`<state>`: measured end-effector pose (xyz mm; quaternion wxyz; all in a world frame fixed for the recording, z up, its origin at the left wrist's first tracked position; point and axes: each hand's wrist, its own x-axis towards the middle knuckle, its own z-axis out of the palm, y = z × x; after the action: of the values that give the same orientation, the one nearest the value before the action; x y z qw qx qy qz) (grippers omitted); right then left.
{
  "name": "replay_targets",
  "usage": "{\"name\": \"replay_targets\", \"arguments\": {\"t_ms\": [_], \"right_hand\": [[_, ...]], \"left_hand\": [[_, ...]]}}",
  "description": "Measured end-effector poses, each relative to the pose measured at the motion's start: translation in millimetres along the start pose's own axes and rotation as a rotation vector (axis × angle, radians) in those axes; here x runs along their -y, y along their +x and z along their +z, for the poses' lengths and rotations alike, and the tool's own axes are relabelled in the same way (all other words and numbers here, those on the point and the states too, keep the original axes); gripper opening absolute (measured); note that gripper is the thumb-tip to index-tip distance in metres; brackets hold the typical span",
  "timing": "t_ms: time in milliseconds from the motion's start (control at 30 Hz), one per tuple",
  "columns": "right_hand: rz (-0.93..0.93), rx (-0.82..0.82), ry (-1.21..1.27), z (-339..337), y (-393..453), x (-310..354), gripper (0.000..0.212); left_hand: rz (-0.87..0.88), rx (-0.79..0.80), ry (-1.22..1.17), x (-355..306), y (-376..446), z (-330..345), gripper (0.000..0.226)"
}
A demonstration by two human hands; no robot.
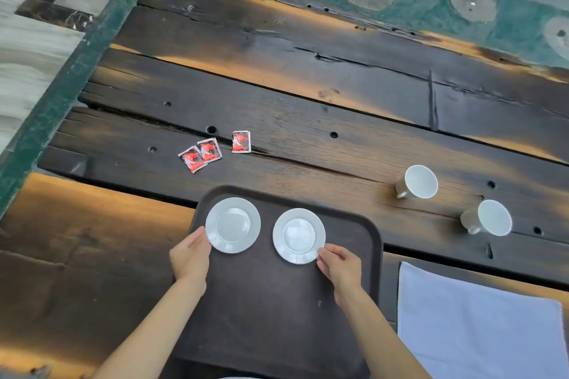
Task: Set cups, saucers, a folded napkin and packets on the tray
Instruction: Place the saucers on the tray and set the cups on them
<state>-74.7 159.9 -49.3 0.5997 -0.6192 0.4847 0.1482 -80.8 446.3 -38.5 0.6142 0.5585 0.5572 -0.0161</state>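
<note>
Setting the saucers is the step you have in hand, and it looks close to done. Nearest you, your left hand point(190, 258) has its fingers curled at the near-left rim of the left saucer point(233, 224), pinching its edge; your right hand point(338, 264) pinches the near-right rim of the right saucer point(298, 236) in the same way. Both saucers sit side by side, apart from each other, on the far half of the dark tray point(271, 317), whose near half lies bare between your forearms.

Just right of the tray, on the near right of the table point(308, 95), the white napkin point(477, 323) lies flat; whether it is already folded as the task wants I cannot tell. Farther off on the right, two white cups stand well apart from the tray: the nearer cup point(489, 218) and, beyond it to the left, the farther cup point(418, 181), each with its handle on the near-left side. On the far left, beyond the tray's far edge, three red packets point(212, 149) lie on the wood, two overlapping and one just beside them.

My judgement: once you let go of the saucers, the cups come next. Reach right with your right hand, take a cup by handle or body, and seat it centred in a saucer's well so it does not rock. Napkin and packets can follow.
</note>
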Motion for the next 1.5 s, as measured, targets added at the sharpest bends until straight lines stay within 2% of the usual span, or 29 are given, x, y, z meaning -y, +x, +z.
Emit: {"name": "replay_targets", "arguments": {"t_ms": [167,333,467,567,800,900,1000,1100,1233,1500], "right_hand": [[-0.019,0.054,-0.002,-6.8,-4.6,6.5,0.016],[-0.056,0.130,0.051,-30.6,-10.8,21.7,0.016],[-0.116,0.130,0.091,-63.3,-11.4,39.1,0.015],[-0.146,0.116,0.125,-92.6,-7.3,53.7,0.015],[-0.217,0.022,0.177,-167.5,15.6,89.2,0.014],[-0.229,-0.035,0.204,-202.4,28.8,102.0,0.013],[-0.222,-0.088,0.239,-229.1,42.9,113.2,0.010],[-0.187,-0.124,0.283,-251.9,61.3,121.5,0.015],[-0.128,-0.162,0.343,-266.5,85.5,128.2,0.009],[-0.048,-0.177,0.457,-261.8,123.3,136.2,0.016]], "left_hand": [[0.053,0.039,0.112,-1.9,-7.0,-3.5,0.030],[0.127,0.012,0.280,-8.3,-23.9,-1.5,0.040],[0.281,0.025,0.455,-20.1,-46.6,13.0,0.047],[0.402,0.120,0.567,-30.1,-66.1,40.0,0.047],[0.668,0.427,0.634,-45.9,-122.8,135.4,0.042],[0.725,0.551,0.641,-44.8,-143.8,183.1,0.037],[0.766,0.610,0.662,-40.0,-157.8,224.6,0.029],[0.737,0.679,0.721,-31.2,-167.0,266.3,0.023],[0.646,0.746,0.803,-14.7,-168.4,308.8,0.023],[0.402,0.855,0.838,6.0,-160.3,356.3,0.024]]}}
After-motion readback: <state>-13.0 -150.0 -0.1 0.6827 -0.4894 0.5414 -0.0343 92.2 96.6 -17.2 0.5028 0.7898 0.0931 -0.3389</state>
